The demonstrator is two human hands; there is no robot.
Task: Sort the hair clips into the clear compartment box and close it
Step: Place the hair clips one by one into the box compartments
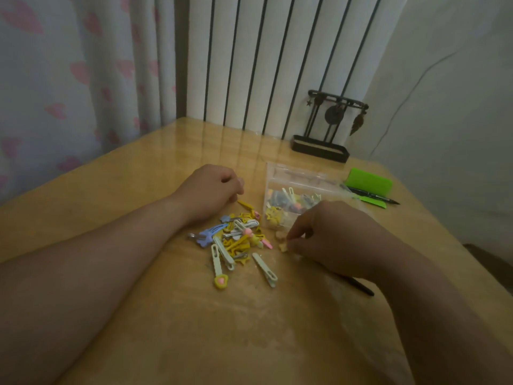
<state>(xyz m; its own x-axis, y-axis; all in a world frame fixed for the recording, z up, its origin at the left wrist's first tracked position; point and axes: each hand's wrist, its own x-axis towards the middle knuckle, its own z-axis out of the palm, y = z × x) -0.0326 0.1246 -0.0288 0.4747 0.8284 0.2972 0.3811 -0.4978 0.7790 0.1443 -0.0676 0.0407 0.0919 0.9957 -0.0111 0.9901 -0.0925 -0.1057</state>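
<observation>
my left hand [211, 190] sits at the far left edge of the loose pile of coloured plastic and metal hair clips [236, 237] on the glossy wooden table [125, 173]. its fingers are curled under, and a slim yellow clip [245, 204] pokes out from beneath them toward the pile. i cannot tell whether i am gripping it or only resting on it. on the near side of the pile, two long pale green clips [265, 269] lie with their long axes running toward me and a little to the right. just right of the pile, my right hand [333, 234] is knuckles up, with the fingertips [291, 240] drawn together in a pinch on a small pale yellow clip [283, 247] that is low against the table. beyond the pile and to its right is the clear plastic compartment box [294, 176], with a mixed lot of clips showing through it. i cannot make out its dividers or how the lid stands. the box lies directly past my right knuckles, away from my body, so i judge that the next move is a short lift forward with this hand, which is much the nearer one. farther right of the pile, past the box, are a bright green plastic piece [369, 183] and a black pen [373, 197].
</observation>
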